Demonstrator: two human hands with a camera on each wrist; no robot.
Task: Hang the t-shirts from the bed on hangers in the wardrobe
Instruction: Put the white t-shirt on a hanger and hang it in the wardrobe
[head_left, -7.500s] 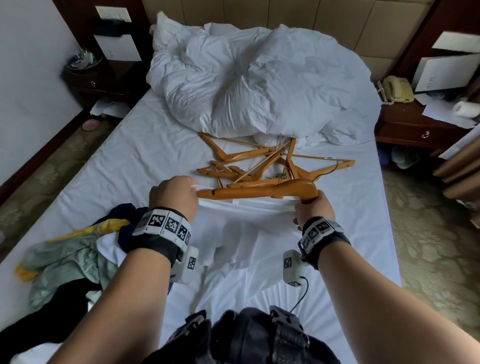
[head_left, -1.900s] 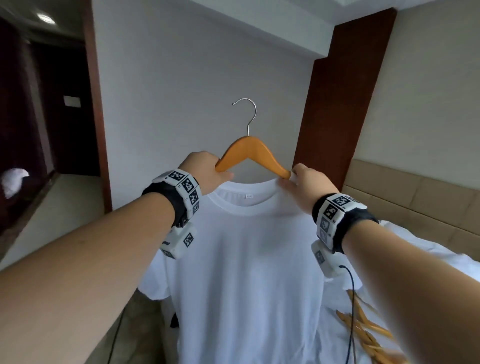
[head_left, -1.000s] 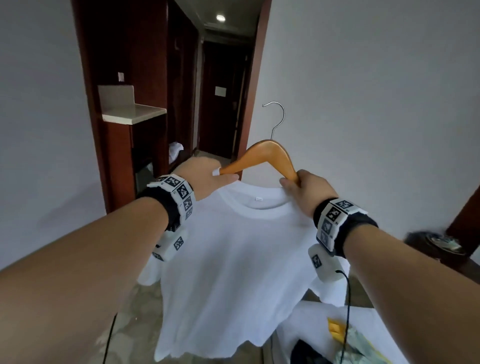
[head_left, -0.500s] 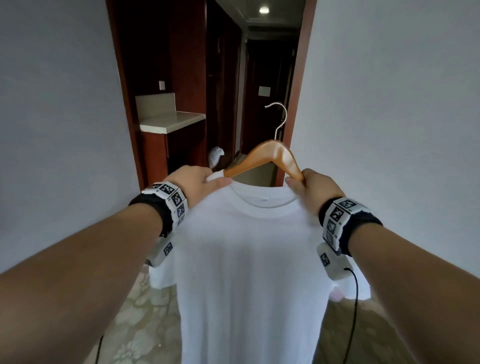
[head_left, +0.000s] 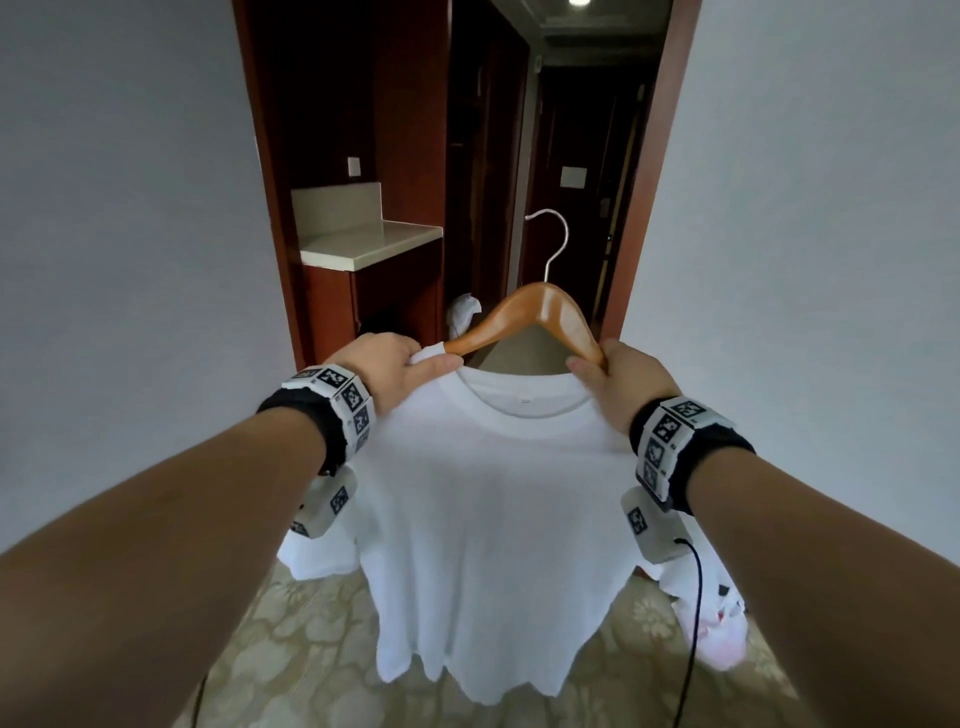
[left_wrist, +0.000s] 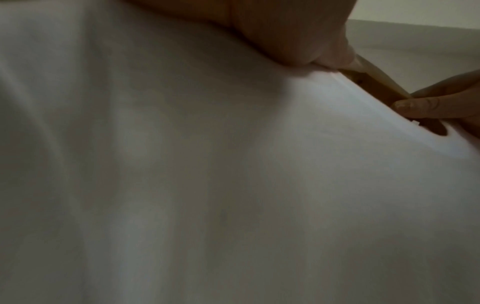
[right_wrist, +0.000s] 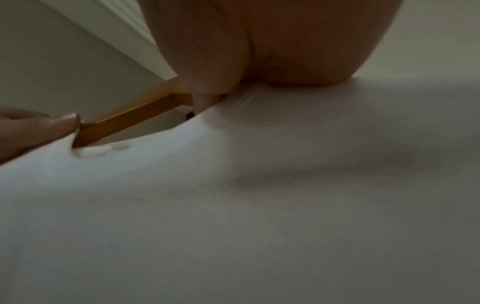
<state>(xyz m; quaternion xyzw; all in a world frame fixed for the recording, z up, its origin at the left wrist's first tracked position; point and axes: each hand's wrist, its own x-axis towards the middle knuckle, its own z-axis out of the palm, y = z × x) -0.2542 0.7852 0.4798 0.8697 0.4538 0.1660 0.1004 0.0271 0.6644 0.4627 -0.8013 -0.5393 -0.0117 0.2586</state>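
Two hands are gripping the hanger: left hand and right hand are clamping opposite ends through the t-shirt. Its long axis is being held crosswise, hook upward, the dark opening lying straight ahead.

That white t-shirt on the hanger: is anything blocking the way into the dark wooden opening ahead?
Nothing visible does. The white t-shirt hangs on the wooden hanger, held by the left hand and right hand. The doorway ahead looks open; a counter sits off to the left. No wardrobe rail shows.
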